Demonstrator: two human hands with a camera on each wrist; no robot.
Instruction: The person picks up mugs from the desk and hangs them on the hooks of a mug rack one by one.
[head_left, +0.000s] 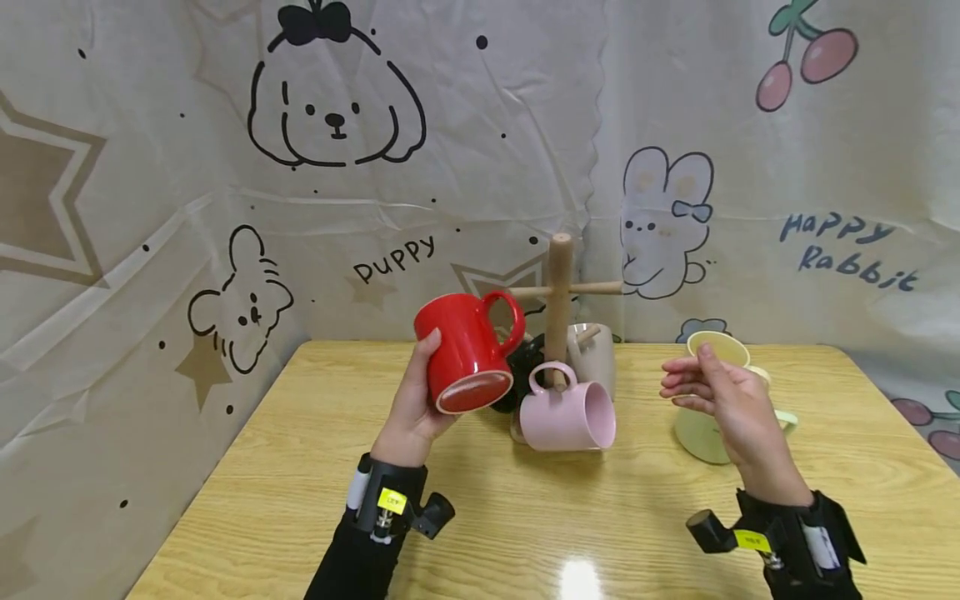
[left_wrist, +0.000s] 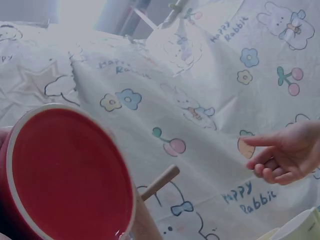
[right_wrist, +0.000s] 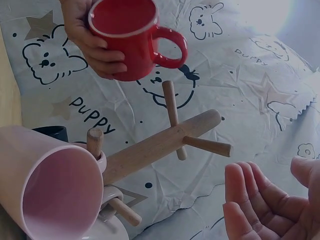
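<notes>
My left hand (head_left: 412,412) grips a red mug (head_left: 463,346) by its body, lifted over the table and tilted with its base toward me. The mug's handle points right, toward the wooden mug tree (head_left: 559,308). In the right wrist view, the fingers (right_wrist: 107,57) wrap round the mug's side. On the tree's lower pegs hang a pink mug (head_left: 567,417), a whitish mug (head_left: 600,358) and a black mug (head_left: 525,371), partly hidden. My right hand (head_left: 738,408) is raised with relaxed fingers, holding nothing, in front of a yellow cup (head_left: 718,346) and a green mug (head_left: 701,433).
The light wood table (head_left: 300,517) has its back edge against a printed cloth (head_left: 480,167). The tree's upper pegs (right_wrist: 207,146) stick out bare to several sides. The yellow cup and green mug stand at the right, partly behind my right hand.
</notes>
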